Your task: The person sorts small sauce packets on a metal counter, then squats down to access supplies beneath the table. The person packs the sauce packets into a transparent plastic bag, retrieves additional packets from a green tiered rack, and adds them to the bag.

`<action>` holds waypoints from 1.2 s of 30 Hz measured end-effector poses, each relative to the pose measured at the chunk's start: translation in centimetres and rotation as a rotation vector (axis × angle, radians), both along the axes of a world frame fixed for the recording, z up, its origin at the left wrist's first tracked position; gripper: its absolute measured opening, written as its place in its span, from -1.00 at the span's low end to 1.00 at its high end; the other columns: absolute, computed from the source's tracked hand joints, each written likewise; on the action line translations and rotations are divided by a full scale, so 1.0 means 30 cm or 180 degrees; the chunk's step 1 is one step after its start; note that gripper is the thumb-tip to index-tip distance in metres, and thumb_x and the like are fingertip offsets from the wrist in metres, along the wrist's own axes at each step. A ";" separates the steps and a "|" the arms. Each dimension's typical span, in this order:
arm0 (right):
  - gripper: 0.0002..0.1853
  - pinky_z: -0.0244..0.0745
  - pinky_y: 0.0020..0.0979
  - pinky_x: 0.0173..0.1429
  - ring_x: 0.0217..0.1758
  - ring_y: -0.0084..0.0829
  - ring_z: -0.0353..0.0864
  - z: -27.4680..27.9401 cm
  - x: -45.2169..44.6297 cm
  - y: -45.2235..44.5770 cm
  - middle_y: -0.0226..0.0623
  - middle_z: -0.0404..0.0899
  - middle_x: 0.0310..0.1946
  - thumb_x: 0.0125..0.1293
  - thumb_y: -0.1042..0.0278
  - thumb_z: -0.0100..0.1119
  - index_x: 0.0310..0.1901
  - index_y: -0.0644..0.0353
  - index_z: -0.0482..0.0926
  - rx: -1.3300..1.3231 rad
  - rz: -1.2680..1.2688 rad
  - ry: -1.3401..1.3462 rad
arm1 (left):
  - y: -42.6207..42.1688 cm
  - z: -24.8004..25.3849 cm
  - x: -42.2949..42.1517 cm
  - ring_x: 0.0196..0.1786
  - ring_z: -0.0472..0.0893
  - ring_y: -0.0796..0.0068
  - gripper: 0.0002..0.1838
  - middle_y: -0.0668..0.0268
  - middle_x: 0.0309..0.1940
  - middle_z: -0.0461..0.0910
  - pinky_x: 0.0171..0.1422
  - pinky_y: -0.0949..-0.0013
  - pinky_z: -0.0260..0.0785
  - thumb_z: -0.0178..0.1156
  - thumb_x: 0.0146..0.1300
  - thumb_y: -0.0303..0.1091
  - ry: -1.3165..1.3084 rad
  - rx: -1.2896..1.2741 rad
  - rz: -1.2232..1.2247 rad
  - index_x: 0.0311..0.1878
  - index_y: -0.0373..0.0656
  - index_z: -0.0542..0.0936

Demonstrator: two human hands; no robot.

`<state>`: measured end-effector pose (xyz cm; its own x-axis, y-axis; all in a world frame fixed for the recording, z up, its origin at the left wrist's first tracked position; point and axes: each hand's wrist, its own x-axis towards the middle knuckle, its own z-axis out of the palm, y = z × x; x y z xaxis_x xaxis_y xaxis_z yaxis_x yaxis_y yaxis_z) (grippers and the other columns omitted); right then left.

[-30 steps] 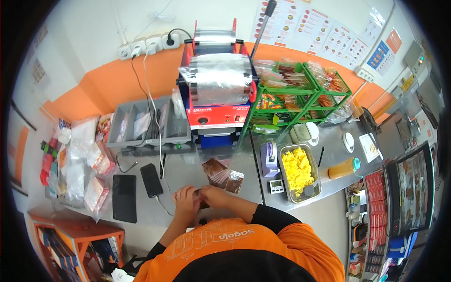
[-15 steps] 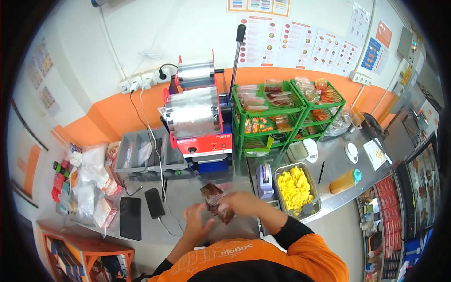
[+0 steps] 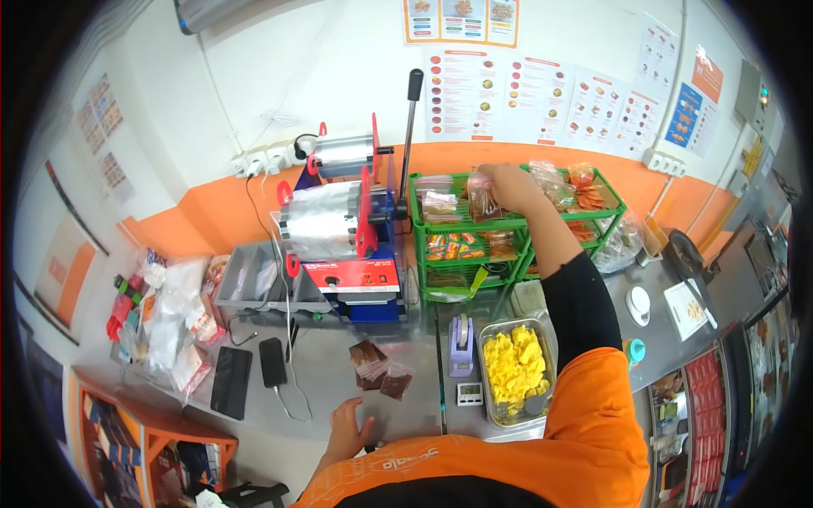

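My right hand [image 3: 511, 187] reaches over the top tier of the green rack [image 3: 457, 227]. Its fingers are closed on a clear sachet of brown sauce [image 3: 482, 201], which hangs upright at the rack's front. My left hand [image 3: 345, 430] rests low over the steel counter [image 3: 334, 372], fingers apart and nothing in it. Just beyond it lie several brown sauce sachets [image 3: 373, 366], partly overlapping, with one [image 3: 397, 383] a little to the right.
Behind the sachets stands a cup sealing machine [image 3: 351, 275] with a raised lever. To the right are a tape dispenser [image 3: 461, 347], a timer [image 3: 468, 393] and a container of yellow food [image 3: 550, 372]. A phone [image 3: 273, 362] and a tablet [image 3: 230, 383] lie left.
The right hand has left the counter and moved up and right to the rack. The brown sachets it held now lie on the counter. The left hand has dropped slightly lower.
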<state>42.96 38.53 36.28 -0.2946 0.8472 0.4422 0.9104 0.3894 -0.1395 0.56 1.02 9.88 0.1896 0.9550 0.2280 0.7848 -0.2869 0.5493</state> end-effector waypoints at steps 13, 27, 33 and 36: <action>-0.68 0.53 -0.07 0.11 0.04 0.08 0.66 -0.064 -0.013 0.096 0.03 0.70 -0.08 0.24 0.33 0.23 0.01 0.24 0.63 -0.1091 0.0827 -0.0282 | -0.103 -0.050 -0.015 0.17 0.55 -0.06 -0.42 -0.03 0.12 0.52 0.25 -0.01 0.37 0.34 0.24 -0.39 -0.0207 -0.0360 0.0614 0.28 -0.29 0.38; -0.40 0.43 -0.20 0.31 0.21 -0.21 0.61 -0.064 -0.043 0.143 -0.07 0.66 0.12 0.42 -0.18 0.16 0.23 0.18 0.60 -0.2430 0.0715 0.0173 | -0.055 -0.049 -0.020 0.05 0.62 -0.02 -0.40 -0.05 0.16 0.45 0.12 0.07 0.51 0.31 0.24 -0.48 -0.0475 -0.0645 0.0441 0.31 -0.29 0.32; -0.57 0.57 -0.21 -0.03 -0.14 -0.18 0.70 -0.018 -0.025 0.109 -0.13 0.73 -0.17 0.41 -0.01 0.24 0.01 0.24 0.68 -0.0980 0.0820 0.0166 | -0.030 -0.053 -0.026 0.11 0.59 -0.08 -0.42 -0.04 0.13 0.49 0.17 0.03 0.48 0.33 0.20 -0.48 -0.0372 -0.0511 0.0517 0.28 -0.26 0.38; -0.76 0.55 -0.35 -0.13 -0.27 -0.36 0.67 0.062 -0.160 -0.145 -0.31 0.68 -0.34 0.40 0.20 0.29 -0.16 0.24 0.63 -0.0587 0.1012 0.1194 | -0.029 -0.047 -0.046 0.14 0.55 -0.12 -0.48 -0.01 0.09 0.53 0.23 0.02 0.45 0.34 0.17 -0.42 -0.0049 -0.0325 0.0714 0.22 -0.22 0.46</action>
<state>38.16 34.19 38.13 -0.3998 0.8154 0.4187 0.6255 0.5766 -0.5255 -0.83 0.14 8.46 -0.0325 0.9911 0.1292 0.8139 -0.0488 0.5790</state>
